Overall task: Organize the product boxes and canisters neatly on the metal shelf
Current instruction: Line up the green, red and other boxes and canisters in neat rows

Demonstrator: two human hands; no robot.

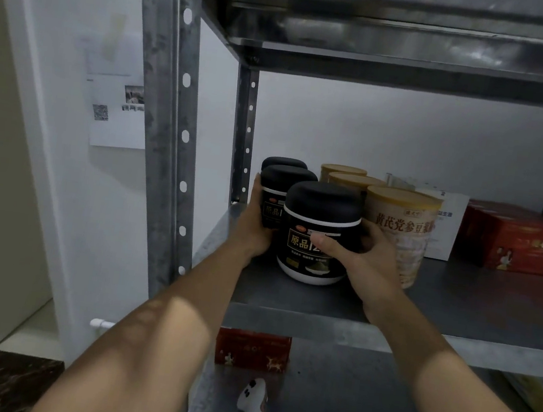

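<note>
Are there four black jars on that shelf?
No, only three black jars stand on the metal shelf, lined up front to back.

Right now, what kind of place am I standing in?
Probably a small stockroom: a perforated metal shelf holds rows of identical black canisters, tan-lidded canisters and red boxes.

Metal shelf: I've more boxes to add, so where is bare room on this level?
Bare deck runs along the front edge of the metal shelf, before the tan canisters, white box and red boxes, widest toward the right. The left end is crowded: black canisters sit in a row beside the upright, with the left hand and right hand on them.
</note>
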